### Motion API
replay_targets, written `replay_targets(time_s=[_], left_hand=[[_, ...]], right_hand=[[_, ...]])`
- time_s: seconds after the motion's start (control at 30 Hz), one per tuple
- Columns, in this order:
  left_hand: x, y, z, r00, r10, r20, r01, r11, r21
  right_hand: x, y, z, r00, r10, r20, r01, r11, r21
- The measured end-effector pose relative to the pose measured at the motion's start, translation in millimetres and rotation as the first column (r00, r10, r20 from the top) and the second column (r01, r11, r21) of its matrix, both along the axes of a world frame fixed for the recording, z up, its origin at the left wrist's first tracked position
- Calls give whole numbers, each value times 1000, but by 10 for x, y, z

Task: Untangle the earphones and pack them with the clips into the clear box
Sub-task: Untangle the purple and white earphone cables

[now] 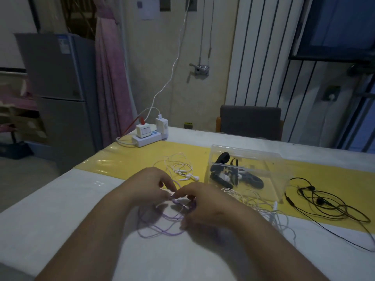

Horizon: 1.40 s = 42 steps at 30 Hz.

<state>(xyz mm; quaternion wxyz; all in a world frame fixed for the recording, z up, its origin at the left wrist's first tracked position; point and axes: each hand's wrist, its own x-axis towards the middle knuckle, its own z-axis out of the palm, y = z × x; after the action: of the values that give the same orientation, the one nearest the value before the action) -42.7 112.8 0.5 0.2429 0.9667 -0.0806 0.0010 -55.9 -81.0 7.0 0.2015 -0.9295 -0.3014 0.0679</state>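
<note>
Purple earphones (162, 226) lie tangled on the white table in front of me. My left hand (150, 184) and my right hand (203, 203) meet over the tangle, and each pinches the purple cord with curled fingers. White earphones (180, 169) lie in loops on the yellow strip behind my hands. Another white set (261, 205) trails to the right of my right hand. Black earphones (324, 201) lie spread at the far right. The clear box (269, 159) stands open on the yellow strip, with black clips (225, 173) inside it.
A white power strip (146, 138) with chargers and cables sits at the table's far left corner. A grey chair (250, 122) stands behind the far edge. The table's left edge drops off near a grey fridge (58, 88).
</note>
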Motion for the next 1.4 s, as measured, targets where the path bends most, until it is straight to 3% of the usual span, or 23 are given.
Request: replay_targets(time_s=[0.33,0.4,0.47,0.53,0.63,0.7,0.87,0.97,1.1,1.2,1.27,1.33,1.4], left_hand=[[123,-25,-290,988,0,153,-24,987,157],[115,-31,-293,978,16,206,-21,999,24],[92,-37,-270,959,98,266,-39,975,-220],[72,-45,-233,932,199,302,-48,896,-442],[47,-48,-194,931,249,267,-36,790,-612],[27,-73,-192,949,211,236,-4,755,-656],[24,-142,-222,968,105,228,68,766,-640],[35,-144,-233,974,80,211,92,715,-693],[53,-147,-256,975,91,201,88,678,-730],[93,-97,-266,935,243,257,18,693,-720],[103,-80,-245,871,395,293,-43,655,-754],[101,-66,-205,836,494,238,-48,499,-865],[101,-53,-168,839,526,139,-71,359,-931]], right_hand=[[29,-67,-200,986,-90,143,95,995,-25],[52,-68,-217,975,-143,170,145,989,0],[77,-91,-181,963,-215,162,205,976,79],[90,-140,-143,959,-263,110,244,957,157],[33,-199,-111,969,-246,24,237,954,181],[-9,-196,-125,969,-248,-8,243,943,227],[8,-95,-157,945,-326,-10,303,865,400],[14,-45,-175,941,-336,-43,324,856,403],[63,-66,-167,930,-365,44,316,854,414],[105,-156,-135,919,-393,-14,318,721,615],[127,-207,-83,906,-391,-163,366,532,764],[135,-232,-36,896,-305,-322,421,355,835],[134,-228,-12,884,-229,-408,461,276,844]])
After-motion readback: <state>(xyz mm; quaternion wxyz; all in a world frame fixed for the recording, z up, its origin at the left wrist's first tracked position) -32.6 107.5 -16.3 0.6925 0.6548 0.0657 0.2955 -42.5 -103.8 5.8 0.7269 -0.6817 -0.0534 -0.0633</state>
